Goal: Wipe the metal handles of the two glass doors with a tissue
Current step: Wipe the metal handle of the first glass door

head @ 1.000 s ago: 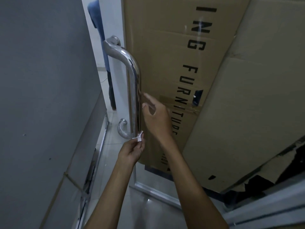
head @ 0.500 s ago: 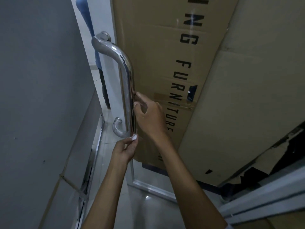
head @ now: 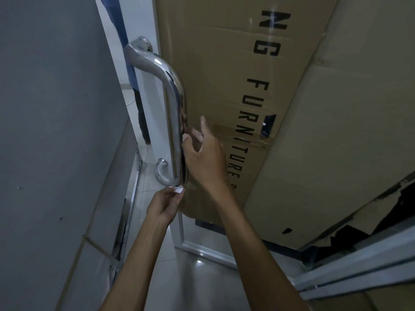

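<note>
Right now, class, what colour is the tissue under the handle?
White tissue, clearest in the head view.

Shown: 1 metal door handle | 1 glass door | 1 tissue piece | 2 hands, left and right | 2 cardboard sheets, printed and plain

The handle stands upright on the door edge, wall to its left, cardboard behind the glass to its right. Left hand below it, right hand beside its lower right.
</note>
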Available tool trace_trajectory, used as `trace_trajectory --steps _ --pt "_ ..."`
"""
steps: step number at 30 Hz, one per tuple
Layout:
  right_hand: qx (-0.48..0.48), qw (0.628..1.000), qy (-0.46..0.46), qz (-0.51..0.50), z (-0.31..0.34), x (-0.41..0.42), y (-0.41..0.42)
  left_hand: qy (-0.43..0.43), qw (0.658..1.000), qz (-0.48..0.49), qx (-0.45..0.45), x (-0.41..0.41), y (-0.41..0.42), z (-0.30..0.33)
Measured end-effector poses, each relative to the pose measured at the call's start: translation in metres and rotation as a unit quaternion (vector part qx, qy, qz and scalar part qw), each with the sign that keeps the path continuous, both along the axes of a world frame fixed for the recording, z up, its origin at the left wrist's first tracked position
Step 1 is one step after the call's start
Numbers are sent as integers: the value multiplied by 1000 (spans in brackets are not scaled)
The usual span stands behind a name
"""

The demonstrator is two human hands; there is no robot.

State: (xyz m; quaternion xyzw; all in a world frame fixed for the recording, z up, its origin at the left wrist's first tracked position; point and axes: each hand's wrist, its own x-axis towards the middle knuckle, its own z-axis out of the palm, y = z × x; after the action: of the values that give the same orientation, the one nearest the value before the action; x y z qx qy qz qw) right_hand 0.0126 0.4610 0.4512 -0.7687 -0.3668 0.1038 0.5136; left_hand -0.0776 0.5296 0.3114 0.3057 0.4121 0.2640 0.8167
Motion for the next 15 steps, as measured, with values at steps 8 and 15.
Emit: trace_trajectory --steps 8,15 --pt "10 1000 20 -9 1 -6 7 -45 994 35 -94 -5 41 -31" --pt "26 999 32 -18 6 -17 15 -51 990 75 -104 -11 61 -46"
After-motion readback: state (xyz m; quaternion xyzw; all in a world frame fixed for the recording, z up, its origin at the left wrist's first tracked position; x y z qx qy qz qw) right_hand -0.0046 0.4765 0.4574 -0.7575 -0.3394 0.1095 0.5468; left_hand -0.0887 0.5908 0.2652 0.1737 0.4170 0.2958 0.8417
